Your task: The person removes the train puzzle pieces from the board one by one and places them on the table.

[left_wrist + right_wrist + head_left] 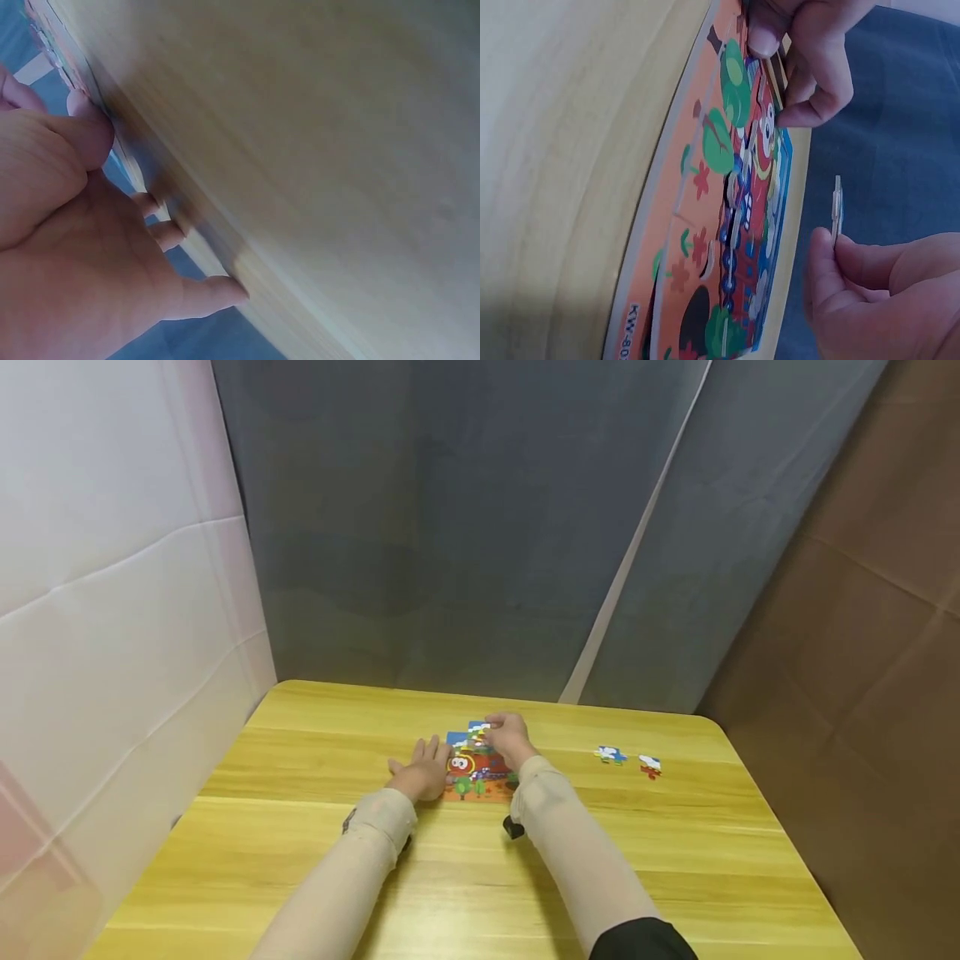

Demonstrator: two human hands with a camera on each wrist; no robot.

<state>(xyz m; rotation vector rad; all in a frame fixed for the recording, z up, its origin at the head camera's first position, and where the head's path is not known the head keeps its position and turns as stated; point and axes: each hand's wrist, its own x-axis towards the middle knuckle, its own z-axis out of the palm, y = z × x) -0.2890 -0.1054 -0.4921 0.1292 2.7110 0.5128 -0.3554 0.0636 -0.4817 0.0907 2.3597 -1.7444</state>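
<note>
A colourful jigsaw puzzle (495, 790) lies flat on the table, showing a red train with a face, green trees and orange ground. My left hand (422, 774) rests at its left edge with fingers spread; in the right wrist view, this hand (817, 56) touches the puzzle's end. Above the puzzle's upper part, my right hand (511, 739) holds a puzzle piece. The right wrist view shows the piece (838, 210) edge-on, pinched between thumb and fingertip, apart from the puzzle. Part of the puzzle's right side is hidden behind the right hand and wrist.
Two loose puzzle pieces lie to the right, one blue and white (611, 755), the other white and red (650, 766). The wooden table (300, 843) has grey cloth (450, 527) behind it, white cloth on the left and brown cloth on the right.
</note>
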